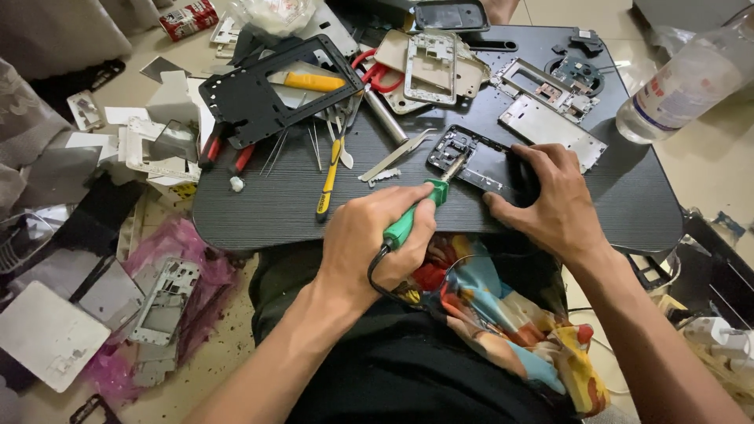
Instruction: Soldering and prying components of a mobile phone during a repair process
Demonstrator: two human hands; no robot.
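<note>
Dark phone frame [477, 161] flat on the near right part of the black lap table [259, 208], one end packed with small parts, the other end under a hand. Right hand [550, 196] pressed down on that end, fingers spread and curled over the frame's edge, pinning it rather than lifting it. Left hand [375, 235] closed in a pencil-like grip round the green handle of a soldering iron [416, 213], metal tip resting on the frame's far end, black cord trailing from the handle down over the lap. Just left of the frame, bent silver tweezers [395, 156] and a scrap of white material. Further left, a yellow-handled tool [327, 186] lying lengthwise, thin probes fanned beside it, red-handled pliers [210, 149] at the table's left edge. Behind these, a large black rectangular frame [243, 98] tilted over a yellow-handled screwdriver [310, 81]. Toward the far edge, a beige phone frame [430, 67] over red-handled scissors, silver metal plates [554, 126] to the right of it. Clear plastic bottle [687, 82] leaning at the far right corner. On the floor to the left, more phone frames and panels on pink plastic. Colourful patterned cloth [503, 314] on the lap below the table.
</note>
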